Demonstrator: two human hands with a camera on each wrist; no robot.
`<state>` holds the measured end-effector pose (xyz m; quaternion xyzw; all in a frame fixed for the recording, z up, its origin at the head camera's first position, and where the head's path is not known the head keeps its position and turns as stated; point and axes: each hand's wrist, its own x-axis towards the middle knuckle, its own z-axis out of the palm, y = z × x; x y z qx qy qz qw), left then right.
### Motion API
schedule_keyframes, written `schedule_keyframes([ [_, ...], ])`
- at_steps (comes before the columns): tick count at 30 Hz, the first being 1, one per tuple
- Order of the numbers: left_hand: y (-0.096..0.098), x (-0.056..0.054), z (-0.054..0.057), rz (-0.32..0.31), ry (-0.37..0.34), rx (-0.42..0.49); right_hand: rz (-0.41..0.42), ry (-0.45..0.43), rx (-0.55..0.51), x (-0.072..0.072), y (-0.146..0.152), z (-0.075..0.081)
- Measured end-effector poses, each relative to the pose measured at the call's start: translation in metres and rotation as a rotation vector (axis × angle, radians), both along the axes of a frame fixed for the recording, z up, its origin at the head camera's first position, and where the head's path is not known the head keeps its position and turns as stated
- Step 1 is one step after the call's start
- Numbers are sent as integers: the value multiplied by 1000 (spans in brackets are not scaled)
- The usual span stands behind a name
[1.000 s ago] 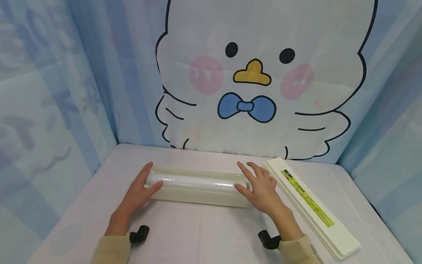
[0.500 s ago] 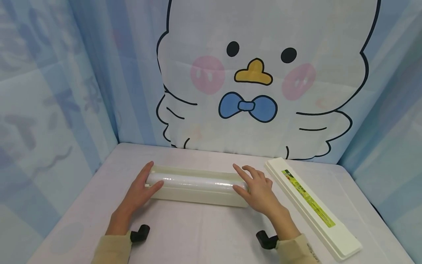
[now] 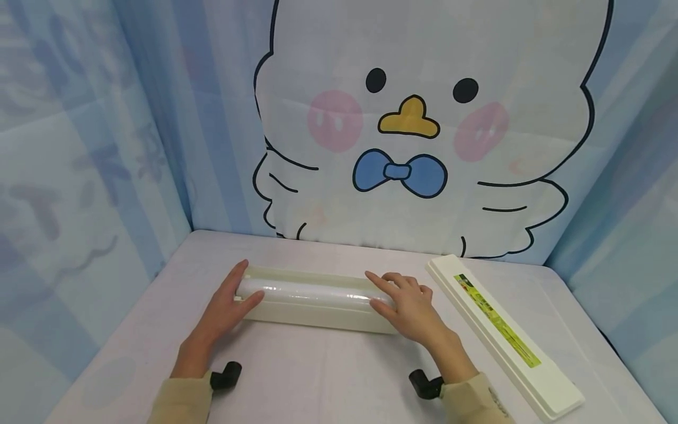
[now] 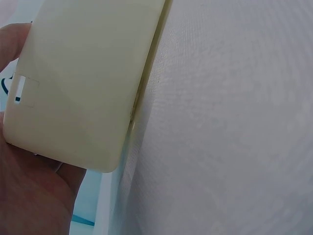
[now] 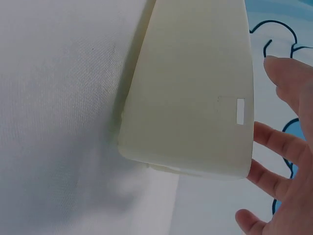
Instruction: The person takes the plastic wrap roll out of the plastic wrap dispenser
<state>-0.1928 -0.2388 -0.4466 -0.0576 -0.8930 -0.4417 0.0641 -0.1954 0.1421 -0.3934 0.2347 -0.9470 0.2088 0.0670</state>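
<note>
Roll point(image 3: 312, 289): in the box point(image 3: 312, 317)
Box: between my left hand point(image 3: 225, 309) and right hand point(image 3: 412, 307)
Lid point(image 3: 500, 330): on table point(image 3: 323, 383), rightmost
Curtain point(image 3: 328, 70): behind

One table point(image 3: 318, 377), one open box point(image 3: 318, 318), one roll point(image 3: 312, 290) and one long panel point(image 3: 545, 388) were counted.
One left hand point(image 3: 221, 309) and one right hand point(image 3: 410, 307) were recorded, two in all, with two sleeves point(image 3: 182, 399) and two black wrist pieces point(image 3: 226, 377). The box showed one slot point(image 4: 20, 89) in the left wrist view and one slot point(image 5: 240, 111) in the right wrist view, making two. The panel bore one yellow-green label point(image 3: 497, 321). One printed bird point(image 3: 424, 41) was noted on the backdrop point(image 3: 222, 118), its features numbering two eyes point(image 3: 376, 80), two pink cheeks point(image 3: 335, 121), one beak point(image 3: 409, 122) and one bow tie point(image 3: 398, 171).
</note>
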Motion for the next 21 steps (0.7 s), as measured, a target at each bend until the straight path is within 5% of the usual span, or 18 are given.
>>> schedule_keyframes([
  [21, -1, -2, -1, 12, -30, 1, 44, -96, 194, -10, 0, 10],
])
